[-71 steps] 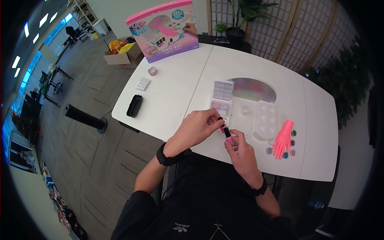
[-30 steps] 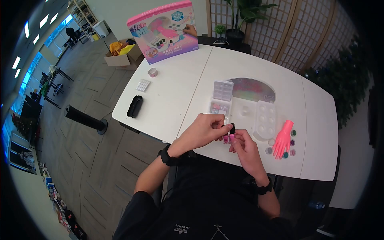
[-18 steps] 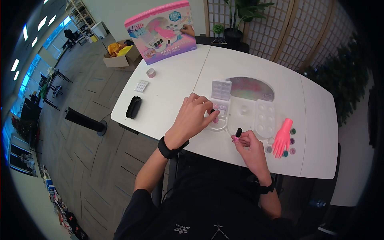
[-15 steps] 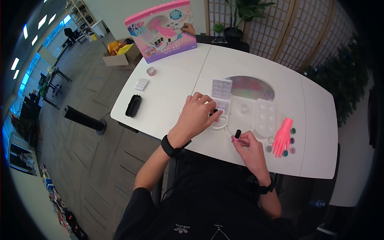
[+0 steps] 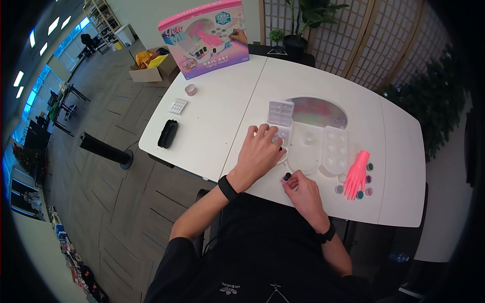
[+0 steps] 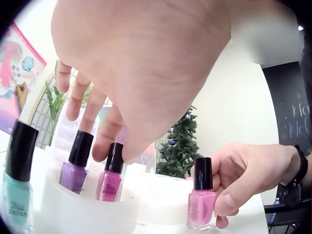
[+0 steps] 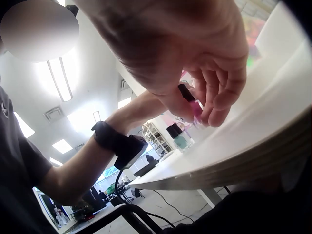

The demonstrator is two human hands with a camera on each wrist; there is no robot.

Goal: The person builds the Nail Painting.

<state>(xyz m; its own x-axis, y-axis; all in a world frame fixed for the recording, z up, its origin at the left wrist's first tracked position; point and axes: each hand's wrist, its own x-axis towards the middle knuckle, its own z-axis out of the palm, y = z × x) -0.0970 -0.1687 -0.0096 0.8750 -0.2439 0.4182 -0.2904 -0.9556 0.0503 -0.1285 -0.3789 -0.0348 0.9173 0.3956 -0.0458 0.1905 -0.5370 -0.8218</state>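
Observation:
My left hand reaches down over the left part of the white nail-art station. In the left wrist view its thumb and a finger pinch the black cap of a magenta nail polish bottle, which stands in a white holder. Beside it in that holder is a purple nail polish bottle. A teal bottle stands at the left, outside the holder. My right hand holds a pink nail polish bottle upright near the table's front edge, its black cap uppermost.
A pink model hand lies among several small glitter pots to the right. The station has a mirror and an open lidded box. A black case, white bead sheet and product box occupy the left side.
Both hands were together with the bottles; they then parted, my left hand carrying one bottle to the station's left part. Since half a second ago, my right hand has shifted slightly left and nearer me.

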